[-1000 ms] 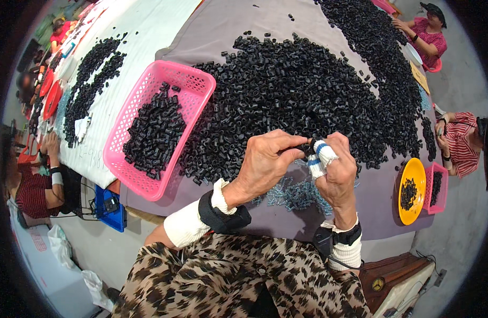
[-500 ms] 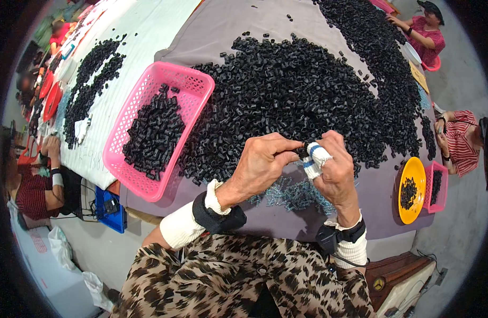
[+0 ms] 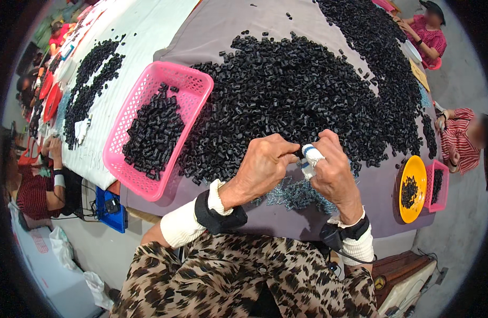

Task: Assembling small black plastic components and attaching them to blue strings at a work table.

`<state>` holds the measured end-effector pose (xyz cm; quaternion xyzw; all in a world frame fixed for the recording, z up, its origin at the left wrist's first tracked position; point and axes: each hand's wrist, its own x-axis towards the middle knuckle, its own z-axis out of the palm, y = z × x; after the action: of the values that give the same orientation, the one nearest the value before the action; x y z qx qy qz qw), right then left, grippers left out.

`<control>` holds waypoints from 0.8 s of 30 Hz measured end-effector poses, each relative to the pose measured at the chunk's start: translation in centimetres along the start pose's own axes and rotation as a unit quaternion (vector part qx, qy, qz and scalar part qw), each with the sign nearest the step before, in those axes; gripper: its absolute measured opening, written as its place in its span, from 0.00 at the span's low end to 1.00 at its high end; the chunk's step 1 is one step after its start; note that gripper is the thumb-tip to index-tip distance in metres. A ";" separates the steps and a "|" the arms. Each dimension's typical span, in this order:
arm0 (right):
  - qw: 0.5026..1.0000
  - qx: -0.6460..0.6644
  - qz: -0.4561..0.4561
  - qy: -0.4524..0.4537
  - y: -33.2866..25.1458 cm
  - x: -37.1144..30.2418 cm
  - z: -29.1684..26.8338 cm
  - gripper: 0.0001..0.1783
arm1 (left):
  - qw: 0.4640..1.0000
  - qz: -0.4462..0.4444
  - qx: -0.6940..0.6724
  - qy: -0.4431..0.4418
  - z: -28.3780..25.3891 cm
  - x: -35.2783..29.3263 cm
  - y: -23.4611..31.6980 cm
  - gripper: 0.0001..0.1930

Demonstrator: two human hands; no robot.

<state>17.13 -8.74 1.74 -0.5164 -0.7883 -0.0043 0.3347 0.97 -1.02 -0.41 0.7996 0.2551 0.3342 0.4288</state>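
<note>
My left hand and my right hand meet over the near edge of a broad heap of small black plastic caps. The left thumb and forefinger are pinched together beside the right fingertips. Curled fingers close my right hand, and white finger covers with blue stripes wrap some of them. Whatever small piece sits between the fingertips blends into the dark heap. Under the hands lies a pile of small clear-bluish pieces. A pink plastic basket, partly filled with black caps, stands left of my left hand.
At the right table edge are a yellow plate and a small pink basket, both holding black pieces. More caps lie on the white cloth at left. Other people sit along both sides. A blue crate is below the table's left edge.
My right hand has shifted slightly and turned, its forearm a little further right. My left hand stays nearly in place, still pinched. A person at right has moved their arms.
</note>
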 end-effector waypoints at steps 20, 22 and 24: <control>0.994 0.028 0.098 0.049 0.0 -0.3 0.8 0.09 | 0.984 -0.137 -0.110 -0.009 0.6 0.3 0.0 0.10; 0.993 0.030 0.114 0.026 -0.5 -0.2 0.1 0.10 | 0.955 -0.223 -0.188 -0.051 0.4 0.5 -0.3 0.10; 0.992 0.032 0.124 -0.022 -0.3 -0.6 0.2 0.10 | 0.938 -0.247 -0.240 -0.044 0.5 0.4 -0.4 0.09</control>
<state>16.89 -9.27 1.36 -0.5993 -0.7248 0.0736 0.3317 1.58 -0.82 -0.86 0.5986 0.3372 0.2333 0.6881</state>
